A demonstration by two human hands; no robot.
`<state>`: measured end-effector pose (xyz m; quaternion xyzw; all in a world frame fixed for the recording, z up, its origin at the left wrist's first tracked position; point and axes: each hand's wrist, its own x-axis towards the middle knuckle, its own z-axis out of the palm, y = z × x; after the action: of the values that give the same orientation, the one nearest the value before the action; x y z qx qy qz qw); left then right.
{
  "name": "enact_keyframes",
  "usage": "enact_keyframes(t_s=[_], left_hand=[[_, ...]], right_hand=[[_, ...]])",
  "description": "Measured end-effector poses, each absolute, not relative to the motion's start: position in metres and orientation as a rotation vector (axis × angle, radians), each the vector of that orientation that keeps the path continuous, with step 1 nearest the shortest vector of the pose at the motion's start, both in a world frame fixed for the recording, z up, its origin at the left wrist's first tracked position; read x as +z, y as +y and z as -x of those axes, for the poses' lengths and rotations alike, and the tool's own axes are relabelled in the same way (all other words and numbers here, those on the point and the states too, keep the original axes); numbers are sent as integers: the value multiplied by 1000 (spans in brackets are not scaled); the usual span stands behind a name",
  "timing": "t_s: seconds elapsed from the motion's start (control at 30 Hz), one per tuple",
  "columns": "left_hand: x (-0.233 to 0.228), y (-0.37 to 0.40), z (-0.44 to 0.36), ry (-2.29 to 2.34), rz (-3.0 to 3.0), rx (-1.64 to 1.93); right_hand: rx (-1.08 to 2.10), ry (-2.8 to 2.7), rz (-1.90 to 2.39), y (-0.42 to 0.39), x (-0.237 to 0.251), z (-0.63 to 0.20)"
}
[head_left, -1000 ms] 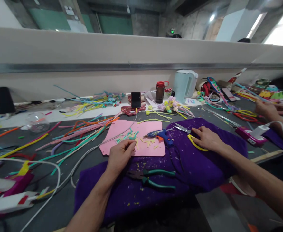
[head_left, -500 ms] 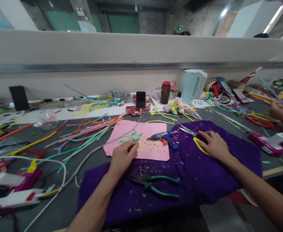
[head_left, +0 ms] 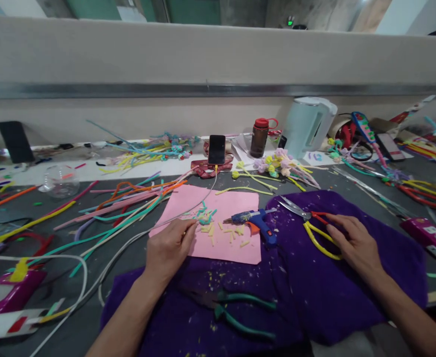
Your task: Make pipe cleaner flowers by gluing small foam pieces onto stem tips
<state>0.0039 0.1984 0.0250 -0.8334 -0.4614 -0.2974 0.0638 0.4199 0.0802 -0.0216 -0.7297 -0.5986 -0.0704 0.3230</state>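
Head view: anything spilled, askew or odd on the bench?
Mostly clutter. Short yellow and teal clippings lie scattered on the pink sheet, and flecks litter the purple cloth. Pipe cleaners sprawl loose to the left. The left hand rests at the sheet's edge; the right hand touches the scissors. Nothing looks damaged.

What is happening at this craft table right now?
A person sits at a cluttered table. The left hand rests on a pink sheet among small cut bits. The right hand lies on a purple cloth, touching yellow-handled scissors. A blue glue gun and green-handled pliers lie untouched.
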Motion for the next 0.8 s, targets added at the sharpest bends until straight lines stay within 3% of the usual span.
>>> enact_keyframes(t_s=[0.27, 0.4, 0.6, 0.8], left_hand=[[25, 191, -18, -1231, 2630, -908], [26, 187, -10, -1300, 2683, -1097], [30, 174, 1, -1339, 2777, -1436], [40, 174, 4, -1518, 2698, -1507]], right_hand=[[42, -1377, 2055, 70, -28, -427], [-12, -1250, 2227, 77, -29, -432], [-156, -1226, 2162, 90, -37, -437], [-184, -1233, 2082, 90, -35, -433]])
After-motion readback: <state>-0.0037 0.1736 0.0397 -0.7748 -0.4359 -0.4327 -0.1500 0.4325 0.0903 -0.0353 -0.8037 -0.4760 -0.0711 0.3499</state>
